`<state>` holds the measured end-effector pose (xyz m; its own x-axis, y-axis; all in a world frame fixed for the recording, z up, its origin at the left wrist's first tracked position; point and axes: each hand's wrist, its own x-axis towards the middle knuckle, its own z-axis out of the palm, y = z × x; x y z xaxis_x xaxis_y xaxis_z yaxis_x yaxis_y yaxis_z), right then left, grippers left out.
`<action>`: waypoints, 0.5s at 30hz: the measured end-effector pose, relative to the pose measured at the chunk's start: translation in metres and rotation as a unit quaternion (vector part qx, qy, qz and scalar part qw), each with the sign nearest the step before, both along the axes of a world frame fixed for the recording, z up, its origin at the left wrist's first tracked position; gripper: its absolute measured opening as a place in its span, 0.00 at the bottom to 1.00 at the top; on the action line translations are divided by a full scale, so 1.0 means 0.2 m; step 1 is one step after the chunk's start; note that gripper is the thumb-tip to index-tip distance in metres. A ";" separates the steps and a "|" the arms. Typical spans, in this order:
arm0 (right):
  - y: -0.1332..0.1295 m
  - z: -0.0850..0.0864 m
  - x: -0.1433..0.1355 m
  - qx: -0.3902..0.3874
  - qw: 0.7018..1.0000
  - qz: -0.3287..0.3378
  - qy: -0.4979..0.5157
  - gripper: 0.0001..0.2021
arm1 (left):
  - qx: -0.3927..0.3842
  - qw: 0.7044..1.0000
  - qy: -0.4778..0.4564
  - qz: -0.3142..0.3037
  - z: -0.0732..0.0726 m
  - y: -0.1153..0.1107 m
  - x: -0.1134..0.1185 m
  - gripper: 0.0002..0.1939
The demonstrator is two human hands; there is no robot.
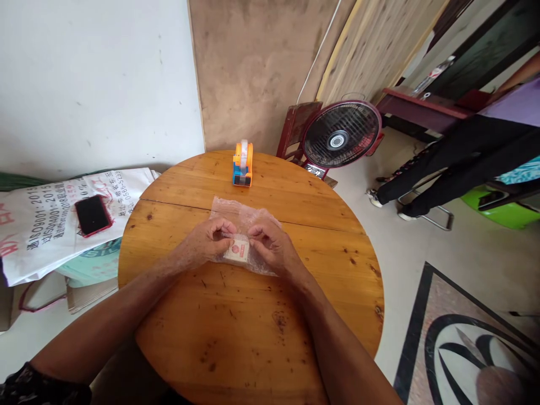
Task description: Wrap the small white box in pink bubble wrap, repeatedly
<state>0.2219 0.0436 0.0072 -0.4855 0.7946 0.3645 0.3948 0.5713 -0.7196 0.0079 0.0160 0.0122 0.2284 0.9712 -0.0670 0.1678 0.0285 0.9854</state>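
Observation:
A small whitish box [237, 251] with red print lies on a sheet of bubble wrap [242, 213], which is spread on the round wooden table [202, 337]. My left hand [213, 238] is at the box's left side, thumb and fingers pinched on the wrap. From the right, my right hand [272, 244] pinches the wrap beside the box in the same way. The sheet reaches out behind both hands and a little past the box's near edge. Parts of it are hidden under my fingers.
An orange and blue tape dispenser [243, 164] stands near the table's far edge. Behind it on the right, a fan [342, 135] sits on a wooden chair [295, 132]. A phone [93, 215] lies on white sacks [50, 225] at the left. Another person [455, 146] stands at right.

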 end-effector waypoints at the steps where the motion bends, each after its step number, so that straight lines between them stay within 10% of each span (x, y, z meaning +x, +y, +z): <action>1: 0.00 0.00 0.00 0.036 0.999 0.013 -0.013 0.07 | -0.001 1.000 0.000 0.000 0.00 0.00 0.00 0.12; 15: -0.07 0.07 -0.04 0.071 0.994 0.036 -0.074 0.09 | -0.012 1.000 -0.005 -0.008 0.02 0.00 0.01 0.14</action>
<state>0.2148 0.0291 0.0214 -0.5962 0.7014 0.3906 0.4443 0.6935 -0.5671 0.0090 0.0157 0.0170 0.2452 0.9654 -0.0881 0.1585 0.0497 0.9861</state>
